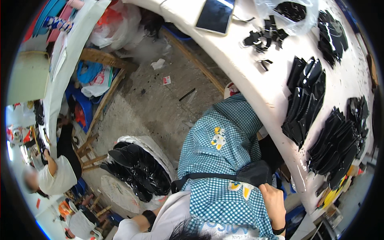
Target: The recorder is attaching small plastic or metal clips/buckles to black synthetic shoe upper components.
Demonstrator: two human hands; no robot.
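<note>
My right hand [274,202], a dark band at its wrist, is at the right edge of my teal checked apron [218,148]. Its fingers are curled, with the tips hidden, so what they hold cannot be made out. Just beside those fingers a black mesh, pouch-like piece [254,174] rests on my lap, and a black strap [208,175] runs left from it across the apron. Of my left hand [159,210] only a bit shows past a black wristband; its fingers are hidden behind my sleeve. At my left stands a white-lined container [162,154] heaped with black, sole-shaped pieces [138,168].
The white table [256,92] curves along my right. On it lie stacks of glossy black pieces [306,98], loose black strips [268,36], a plastic bag [310,20] and a tablet [216,16]. Another person [60,172] sits far left; wooden frames and bags stand beyond.
</note>
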